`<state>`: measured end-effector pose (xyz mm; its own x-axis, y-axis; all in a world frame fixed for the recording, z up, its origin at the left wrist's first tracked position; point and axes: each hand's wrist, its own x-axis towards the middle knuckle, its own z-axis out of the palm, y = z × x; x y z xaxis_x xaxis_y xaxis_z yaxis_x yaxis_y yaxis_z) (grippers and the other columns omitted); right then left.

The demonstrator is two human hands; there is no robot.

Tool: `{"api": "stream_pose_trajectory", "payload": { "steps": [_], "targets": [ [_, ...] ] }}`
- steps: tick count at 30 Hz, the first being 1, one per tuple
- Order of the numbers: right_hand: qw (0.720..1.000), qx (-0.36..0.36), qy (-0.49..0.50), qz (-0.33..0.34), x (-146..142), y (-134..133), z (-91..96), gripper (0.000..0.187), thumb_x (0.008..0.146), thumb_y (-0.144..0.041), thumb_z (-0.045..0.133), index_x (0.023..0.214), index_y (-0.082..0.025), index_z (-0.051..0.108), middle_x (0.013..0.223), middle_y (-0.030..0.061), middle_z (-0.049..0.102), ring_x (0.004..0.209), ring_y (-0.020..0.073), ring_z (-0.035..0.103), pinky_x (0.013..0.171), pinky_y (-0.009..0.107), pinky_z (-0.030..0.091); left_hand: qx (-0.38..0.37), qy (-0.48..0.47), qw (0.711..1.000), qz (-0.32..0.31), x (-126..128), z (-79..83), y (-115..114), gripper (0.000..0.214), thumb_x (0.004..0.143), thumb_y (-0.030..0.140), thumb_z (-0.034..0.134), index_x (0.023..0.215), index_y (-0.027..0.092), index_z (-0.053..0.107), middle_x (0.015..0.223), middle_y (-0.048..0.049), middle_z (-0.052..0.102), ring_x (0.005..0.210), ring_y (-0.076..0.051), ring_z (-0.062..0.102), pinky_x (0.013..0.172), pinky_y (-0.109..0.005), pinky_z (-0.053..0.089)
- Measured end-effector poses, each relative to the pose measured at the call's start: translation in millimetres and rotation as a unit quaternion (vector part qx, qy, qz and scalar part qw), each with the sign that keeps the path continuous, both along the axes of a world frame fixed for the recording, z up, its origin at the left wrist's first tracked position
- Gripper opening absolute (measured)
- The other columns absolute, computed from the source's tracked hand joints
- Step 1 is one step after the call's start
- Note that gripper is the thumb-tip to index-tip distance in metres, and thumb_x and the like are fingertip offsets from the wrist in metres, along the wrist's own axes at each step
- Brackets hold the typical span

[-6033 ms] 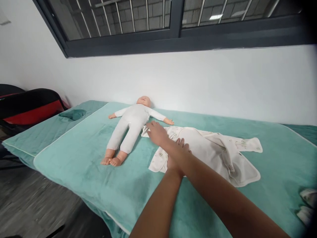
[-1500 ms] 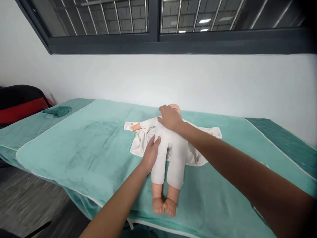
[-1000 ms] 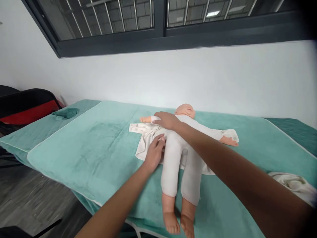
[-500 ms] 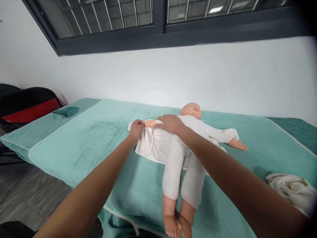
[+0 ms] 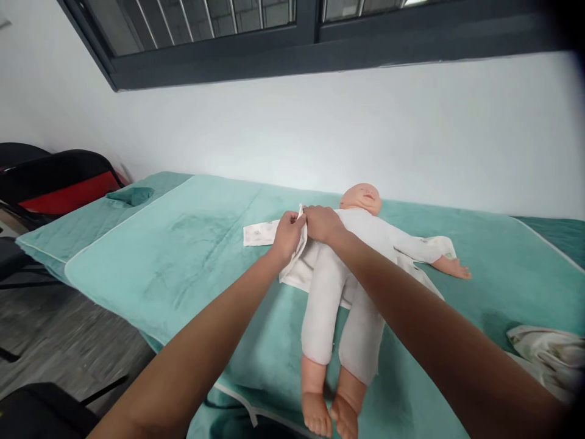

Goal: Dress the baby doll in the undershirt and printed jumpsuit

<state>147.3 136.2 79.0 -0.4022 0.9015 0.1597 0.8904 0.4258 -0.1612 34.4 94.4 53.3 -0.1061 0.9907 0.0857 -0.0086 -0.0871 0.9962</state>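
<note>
Doll [image 5: 363,244], white soft-cloth body with pink vinyl head, hands and feet, lies face up on the teal plush bed cover [image 5: 164,256] with pale piping. Head is at the wall end, legs straight, feet toward the wearer. White cloth garment [image 5: 297,271] with small prints on the sleeves sits under the doll's torso, spread out on both sides of it. Sides below are as the wearer sees the doll.

Left hand [image 5: 289,235] is just left of the doll's torso, closed in a pinch, thumb and fingers on a gathered, raised fold of the garment. Right hand [image 5: 323,224] is at the doll's left shoulder area, knuckles up, fingers curled down, right next to the left fingertips. Can't tell if it grips cloth or the doll's arm, the fingers hide that.

Printed sleeve [image 5: 260,233] lies flat, pointing away to the left of the doll. On the doll's right, its arm stretches along the other sleeve, bare vinyl hand beside the printed cuff [image 5: 444,244].

Crumpled off-white cloth with green print [image 5: 548,350] is right of the doll, well apart. Red and black chair [image 5: 68,189] is far left of the doll. Dark grey window frame [image 5: 205,61] is on the wall beyond the doll's head
</note>
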Motion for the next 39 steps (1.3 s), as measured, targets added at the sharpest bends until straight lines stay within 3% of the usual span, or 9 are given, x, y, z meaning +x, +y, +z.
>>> {"api": "stream_pose_trajectory", "payload": {
  "steps": [3,7,10,12,21,29,34,37,39],
  "targets": [
    [0.986,0.073,0.147,-0.041,23.0,-24.1,4.7,0.031,0.093,-0.028,0.042,0.116,-0.02,0.061,0.124,0.0112,0.064,0.114,0.0267,0.056,0.091,0.037,0.042,-0.072,-0.061,0.995,-0.016,-12.7,-3.4,-5.5,0.023,0.083,0.037,0.065,0.081,0.021,0.048,0.067,0.0051,0.046,0.055,-0.009,0.043,0.051,-0.022,0.034],
    [0.906,0.138,0.342,-0.205,86.8,-61.1,-10.0,0.027,0.09,-0.032,0.041,0.102,-0.021,0.063,0.103,0.0091,0.069,0.095,0.0242,0.061,0.082,0.034,0.044,-0.087,-0.085,0.992,-0.027,-29.4,-10.9,-7.4,0.028,0.077,0.038,0.07,0.079,0.021,0.048,0.064,0.0062,0.043,0.051,-0.008,0.04,0.045,-0.02,0.031],
    [0.888,0.064,0.293,-0.35,134.8,-72.5,-32.0,0.03,0.088,-0.045,0.046,0.094,-0.022,0.064,0.09,0.0104,0.07,0.086,0.0291,0.061,0.075,0.039,0.041,-0.076,-0.097,0.992,-0.027,-30.9,-14.8,-1.7,0.031,0.076,0.043,0.071,0.077,0.02,0.05,0.064,0.0059,0.042,0.052,-0.007,0.04,0.048,-0.02,0.034],
    [0.894,0.008,0.25,-0.37,151.6,-74.2,-42.3,0.035,0.087,-0.052,0.045,0.086,-0.022,0.063,0.09,0.0122,0.07,0.087,0.0315,0.06,0.075,0.04,0.039,-0.075,-0.1,0.992,-0.026,-27.3,-14.9,4.1,0.031,0.076,0.045,0.071,0.078,0.02,0.051,0.065,0.0057,0.043,0.053,-0.007,0.04,0.048,-0.021,0.035],
    [0.891,0.0,0.374,-0.258,137.8,-80.4,-41.6,0.038,0.088,-0.06,0.047,0.083,-0.024,0.056,0.083,0.0048,0.069,0.081,0.0246,0.06,0.072,0.033,0.04,-0.082,-0.056,0.994,-0.037,6.5,7.9,15.5,0.028,0.078,0.042,0.07,0.075,0.021,0.051,0.065,0.0043,0.045,0.054,-0.009,0.042,0.048,-0.022,0.032],
    [0.937,0.01,0.324,-0.132,132.8,-80.0,-43.8,0.036,0.095,-0.056,0.036,0.095,-0.025,0.054,0.079,0.0034,0.065,0.075,0.0247,0.06,0.068,0.033,0.039,-0.039,0.051,0.996,-0.066,30.5,47.5,11.7,0.034,0.077,0.045,0.073,0.07,0.02,0.051,0.058,0.0046,0.042,0.048,-0.008,0.035,0.045,-0.023,0.024],
    [0.908,-0.04,0.411,-0.069,119.3,-81.1,-48.6,0.041,0.093,-0.055,0.045,0.117,-0.023,0.053,0.111,0.0084,0.068,0.1,0.0247,0.063,0.087,0.036,0.045,-0.054,0.221,0.969,-0.093,37.4,84.2,1.6,0.025,0.08,0.035,0.071,0.072,0.018,0.054,0.058,0.0011,0.051,0.049,-0.011,0.047,0.047,-0.024,0.033],
    [0.897,-0.064,0.433,-0.061,116.7,-79.9,-54.9,0.047,0.091,-0.057,0.046,0.123,-0.021,0.051,0.122,0.0111,0.064,0.109,0.0253,0.06,0.094,0.038,0.044,-0.065,0.183,0.964,-0.179,33.4,99.1,-11.7,0.027,0.078,0.04,0.072,0.081,0.016,0.061,0.079,-0.0068,0.064,0.061,-0.017,0.062,0.05,-0.025,0.042],
    [0.883,-0.064,0.459,-0.078,117.1,-78.7,-59.3,0.049,0.09,-0.059,0.047,0.121,-0.021,0.051,0.123,0.0116,0.062,0.113,0.0258,0.058,0.097,0.039,0.043,-0.03,0.136,0.966,-0.22,24.8,97.8,-20.0,0.031,0.081,0.046,0.068,0.089,0.017,0.064,0.1,-0.0109,0.067,0.072,-0.019,0.067,0.056,-0.029,0.049]
  ]
}}
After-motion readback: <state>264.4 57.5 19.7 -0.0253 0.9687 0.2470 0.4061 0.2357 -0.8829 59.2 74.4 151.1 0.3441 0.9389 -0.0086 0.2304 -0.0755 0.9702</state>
